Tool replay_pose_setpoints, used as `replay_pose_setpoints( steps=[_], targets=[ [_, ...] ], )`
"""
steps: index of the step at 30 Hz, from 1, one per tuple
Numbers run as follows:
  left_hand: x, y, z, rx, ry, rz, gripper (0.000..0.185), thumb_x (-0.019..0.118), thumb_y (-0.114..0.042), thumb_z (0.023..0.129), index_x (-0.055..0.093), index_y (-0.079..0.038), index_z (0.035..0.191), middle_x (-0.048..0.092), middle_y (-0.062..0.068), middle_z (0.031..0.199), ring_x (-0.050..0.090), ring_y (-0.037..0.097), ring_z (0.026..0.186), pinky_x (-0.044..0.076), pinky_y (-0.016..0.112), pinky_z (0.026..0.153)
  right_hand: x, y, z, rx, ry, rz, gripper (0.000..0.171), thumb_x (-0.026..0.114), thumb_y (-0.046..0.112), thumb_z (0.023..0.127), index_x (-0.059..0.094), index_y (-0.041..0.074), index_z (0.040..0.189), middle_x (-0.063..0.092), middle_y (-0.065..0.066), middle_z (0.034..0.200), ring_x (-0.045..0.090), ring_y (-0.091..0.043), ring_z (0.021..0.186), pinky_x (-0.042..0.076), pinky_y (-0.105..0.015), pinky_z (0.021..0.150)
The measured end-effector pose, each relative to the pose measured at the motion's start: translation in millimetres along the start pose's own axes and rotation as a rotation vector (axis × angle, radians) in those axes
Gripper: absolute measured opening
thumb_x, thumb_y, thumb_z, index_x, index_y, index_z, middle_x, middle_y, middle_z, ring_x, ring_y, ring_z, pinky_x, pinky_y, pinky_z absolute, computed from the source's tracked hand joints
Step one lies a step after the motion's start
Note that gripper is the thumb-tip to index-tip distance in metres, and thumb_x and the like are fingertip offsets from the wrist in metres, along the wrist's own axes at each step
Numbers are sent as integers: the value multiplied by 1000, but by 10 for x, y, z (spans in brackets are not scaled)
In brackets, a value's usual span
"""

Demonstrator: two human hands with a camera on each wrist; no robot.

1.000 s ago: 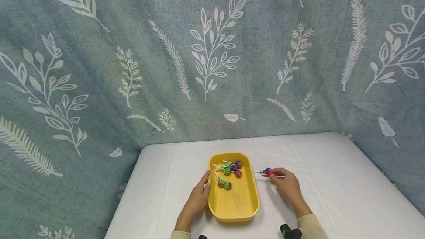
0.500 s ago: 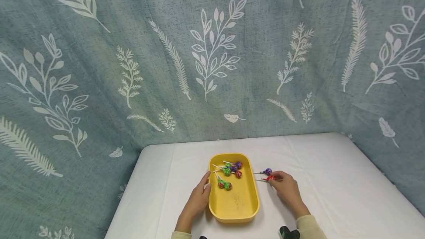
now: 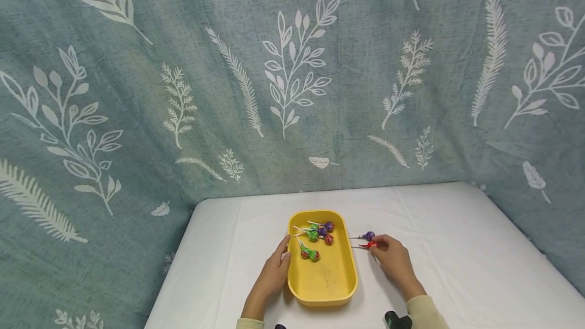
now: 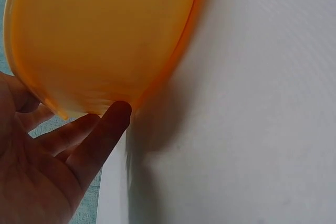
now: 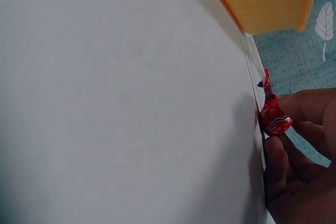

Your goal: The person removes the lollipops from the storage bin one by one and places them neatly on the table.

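Note:
In the head view, my left hand (image 3: 274,270) rests against the left side of a yellow tray (image 3: 322,286). The left wrist view shows fairly straight fingers (image 4: 107,137) touching the outside of its wall (image 4: 105,40). To the tray's right, my right hand (image 3: 394,258) pinches the head of a red-wrapped lollipop (image 3: 369,245), its stick pointing toward the tray. Fingers and thumb are on the red wrapper (image 5: 274,116) in the right wrist view, close to the tabletop. A purple-wrapped lollipop (image 3: 369,236) lies just beyond it.
Several lollipops in green, purple and red wrappers, including a green one (image 3: 313,255), lie in the tray's far left part. A white cloth (image 3: 434,237) covers the table. Behind it hangs a blue-green leaf-patterned curtain (image 3: 347,90).
The red lollipop has shifted slightly toward me, apart from the purple one, and its stick now points toward the tray. My right hand moved a little with it; my left hand stayed put.

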State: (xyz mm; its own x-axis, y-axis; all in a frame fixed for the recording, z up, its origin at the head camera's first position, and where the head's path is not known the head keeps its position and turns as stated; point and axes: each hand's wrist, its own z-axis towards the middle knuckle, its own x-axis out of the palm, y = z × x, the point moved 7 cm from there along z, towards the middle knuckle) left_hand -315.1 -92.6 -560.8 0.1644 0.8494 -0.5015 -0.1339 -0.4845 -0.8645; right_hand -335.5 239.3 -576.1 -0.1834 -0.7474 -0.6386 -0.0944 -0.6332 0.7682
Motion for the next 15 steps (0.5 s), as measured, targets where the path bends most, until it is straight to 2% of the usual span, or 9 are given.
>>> replay_pose_setpoints(
  steps=[7,15],
  targets=[
    [6,-6,-21,10,1,6,50,42,-16,109,35,-9,158,53,27,142,49,45,132,36,62,109,-22,-30,-26,-7,-6,8,31,73,9,87,69,-1,116,70,-18,107,67,-34,97,55,-50,86],
    [15,13,-11,-3,-2,6,50,41,-16,109,35,-10,158,52,26,143,48,44,133,36,61,109,-123,94,-52,-30,-26,30,30,74,11,90,69,0,117,66,-23,117,67,-35,100,57,-46,81]
  ],
)
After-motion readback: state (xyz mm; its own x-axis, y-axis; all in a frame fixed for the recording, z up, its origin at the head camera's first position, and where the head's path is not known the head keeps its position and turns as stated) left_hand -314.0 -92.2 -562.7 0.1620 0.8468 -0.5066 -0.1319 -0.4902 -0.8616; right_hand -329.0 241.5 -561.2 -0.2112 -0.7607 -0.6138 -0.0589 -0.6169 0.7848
